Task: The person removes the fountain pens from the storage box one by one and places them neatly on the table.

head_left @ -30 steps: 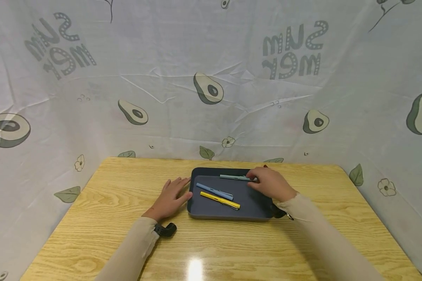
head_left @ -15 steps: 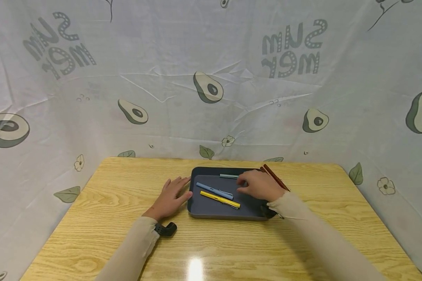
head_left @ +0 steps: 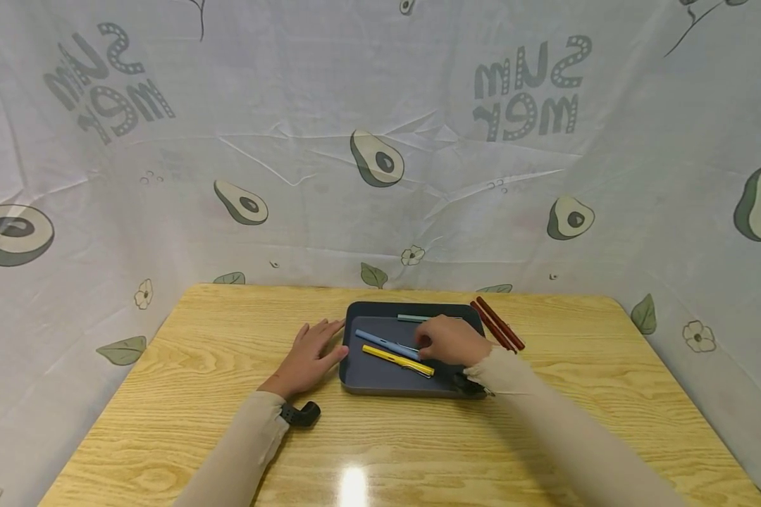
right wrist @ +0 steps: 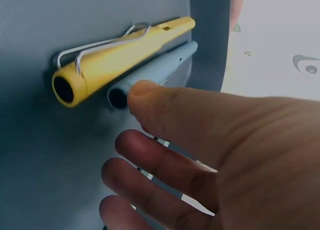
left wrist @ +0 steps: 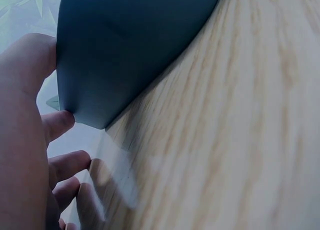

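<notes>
In the head view a dark grey tray (head_left: 360, 377) lies on the table with three clipped pens in it. A yellow pen (head_left: 393, 358) is nearest the front, a blue pen (head_left: 380, 342) just behind it, and a pale green pen (head_left: 411, 318) near the back wall. My right hand (head_left: 452, 341) is over the tray's right half. In the right wrist view its thumb (right wrist: 160, 105) overlaps the cap end of the blue pen, and the fingers are loosely bent, apart from the thumb. My left hand (head_left: 307, 355) lies flat at the tray's left side, fingertips touching its wall (left wrist: 125, 50).
Two dark red pen-like sticks (head_left: 501, 324) lie side by side on the wooden table (head_left: 577, 352), right of the tray. A hanging cloth (head_left: 304, 232) with avocado prints stands behind the table and along its sides.
My right hand has moved left and toward me, from the green pen to the blue pen's cap end. The red sticks, mostly hidden before, now show. My left hand stays put.
</notes>
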`<state>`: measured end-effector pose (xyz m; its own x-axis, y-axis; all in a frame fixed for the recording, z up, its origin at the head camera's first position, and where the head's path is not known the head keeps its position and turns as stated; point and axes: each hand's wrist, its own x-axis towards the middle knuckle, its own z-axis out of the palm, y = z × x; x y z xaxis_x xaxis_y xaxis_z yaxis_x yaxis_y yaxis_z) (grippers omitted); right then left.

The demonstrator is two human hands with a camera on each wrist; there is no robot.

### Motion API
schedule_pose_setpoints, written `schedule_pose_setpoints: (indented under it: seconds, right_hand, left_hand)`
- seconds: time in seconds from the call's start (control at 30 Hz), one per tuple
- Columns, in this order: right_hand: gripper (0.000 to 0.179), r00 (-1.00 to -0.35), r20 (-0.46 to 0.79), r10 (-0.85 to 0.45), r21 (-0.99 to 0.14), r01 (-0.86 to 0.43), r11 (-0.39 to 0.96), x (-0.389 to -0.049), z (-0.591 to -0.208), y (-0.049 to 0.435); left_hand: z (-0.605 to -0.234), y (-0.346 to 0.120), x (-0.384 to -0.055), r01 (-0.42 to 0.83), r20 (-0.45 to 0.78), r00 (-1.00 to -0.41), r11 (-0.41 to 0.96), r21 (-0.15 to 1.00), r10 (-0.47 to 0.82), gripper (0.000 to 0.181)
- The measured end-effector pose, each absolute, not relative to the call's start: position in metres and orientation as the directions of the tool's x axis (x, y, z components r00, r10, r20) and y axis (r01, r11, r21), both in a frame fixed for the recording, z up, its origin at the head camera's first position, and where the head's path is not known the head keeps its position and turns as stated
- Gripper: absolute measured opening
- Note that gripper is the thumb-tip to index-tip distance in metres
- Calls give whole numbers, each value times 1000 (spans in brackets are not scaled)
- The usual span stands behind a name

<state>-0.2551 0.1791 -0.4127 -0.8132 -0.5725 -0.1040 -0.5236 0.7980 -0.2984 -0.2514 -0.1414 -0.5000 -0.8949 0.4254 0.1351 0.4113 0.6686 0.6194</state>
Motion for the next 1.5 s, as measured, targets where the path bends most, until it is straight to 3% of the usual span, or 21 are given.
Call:
schedule_pose_setpoints:
  seconds: [0.33, 0.7, 0.87, 1.13, 1.5]
  right_hand:
    - [9, -805, -123, -580, -268, -536, 800, -257, -415, 164]
    - [1, -834, -105, -541, -250, -504, 826, -255, -419, 168]
    - [8, -843, -109, -527, -250, -490, 835, -254, -418, 170]
    - [1, -854, -67, -516, -271, -482, 833, -256, -419, 175]
    - [10, -840, 15, -542, -324, -517, 792, -256, -418, 178]
  left_hand:
    - [-498, -142, -250, 402, 124, -898, 671, 623, 422, 68]
    - [-498, -140, -251, 414, 134, -893, 664, 623, 430, 67]
    - [-499, -140, -251, 416, 138, -893, 666, 620, 429, 67]
    - [-501, -141, -253, 413, 138, -895, 670, 617, 424, 69]
    - [-501, -141, -252, 414, 127, -892, 667, 620, 435, 69]
